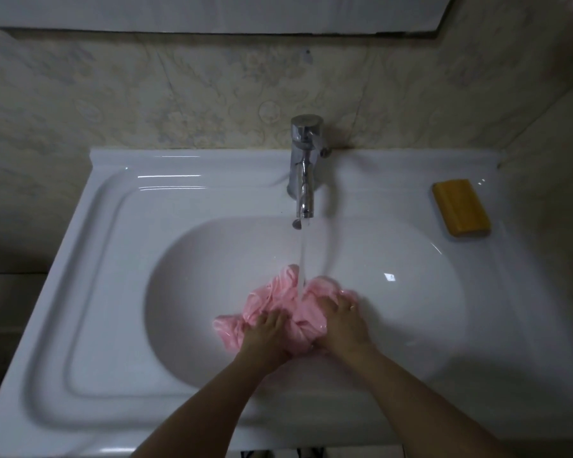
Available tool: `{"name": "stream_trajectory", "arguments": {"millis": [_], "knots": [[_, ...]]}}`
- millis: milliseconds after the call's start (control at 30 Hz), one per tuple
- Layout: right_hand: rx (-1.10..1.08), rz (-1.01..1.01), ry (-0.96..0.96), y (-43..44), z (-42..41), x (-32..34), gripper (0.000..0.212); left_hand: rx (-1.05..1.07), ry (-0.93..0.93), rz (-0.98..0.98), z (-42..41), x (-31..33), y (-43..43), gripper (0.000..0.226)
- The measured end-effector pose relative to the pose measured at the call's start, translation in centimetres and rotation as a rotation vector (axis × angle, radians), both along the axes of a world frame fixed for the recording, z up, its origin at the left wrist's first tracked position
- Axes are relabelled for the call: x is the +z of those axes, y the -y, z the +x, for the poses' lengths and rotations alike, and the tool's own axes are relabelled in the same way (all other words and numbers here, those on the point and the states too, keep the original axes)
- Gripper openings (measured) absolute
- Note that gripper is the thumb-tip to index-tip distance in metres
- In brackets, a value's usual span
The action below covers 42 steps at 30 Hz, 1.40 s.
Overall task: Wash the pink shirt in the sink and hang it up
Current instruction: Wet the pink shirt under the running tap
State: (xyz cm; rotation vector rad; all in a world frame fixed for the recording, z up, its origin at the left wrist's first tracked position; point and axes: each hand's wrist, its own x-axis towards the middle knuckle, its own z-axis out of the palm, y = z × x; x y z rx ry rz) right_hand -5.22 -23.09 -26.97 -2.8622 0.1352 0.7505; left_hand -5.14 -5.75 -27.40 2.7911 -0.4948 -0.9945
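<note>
**Shirt (pixel 278 302) getting soaked under the faucet (pixel 303 166)**

Head view: the chrome faucet is on, and the water (pixel 301 266) falls straight from its spout onto the pink bundle in the bowl of the white sink (pixel 119 246). A yellow soap bar (pixel 461 208) sits on the ledge to the faucet's right, well away from the hands. There's patterned wall tile (pixel 179 94) behind the faucet.

The left hand (pixel 267 332) has its fingers curled into the cloth. The right hand (pixel 343 325) has bent, spread fingers gripping the other side. Between them, the stream partly hides the shirt. It's crumpled under and past the fingertips on the faucet side, and one fold pokes out left.
</note>
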Motion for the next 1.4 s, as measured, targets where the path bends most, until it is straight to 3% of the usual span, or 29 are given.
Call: {"name": "stream_trajectory", "arguments": {"millis": [133, 267, 533, 800, 1400], "knots": [[-0.231, -0.033, 0.017, -1.7, -0.5, 0.3, 0.066, 0.013, 0.016, 0.013, -0.4, -0.3, 0.6, 0.081], [-0.350, -0.012, -0.023, -2.3, -0.6, 0.3, 0.072, -0.010, -0.001, 0.033, -0.7, -0.6, 0.9, 0.070], [-0.275, 0.106, -0.012, -1.4, -0.8, 0.5, 0.080, -0.033, -0.070, 0.049, -0.6, -0.5, 1.0, 0.060], [-0.191, -0.038, -0.095, -2.0, -0.5, 0.7, 0.071, -0.053, -0.048, 0.057, -0.7, -0.2, 1.1, 0.051], [-0.152, -0.058, -0.100, -1.8, -0.7, 0.1, 0.079, -0.064, -0.056, 0.062, -0.5, -0.4, 1.1, 0.056]]}}
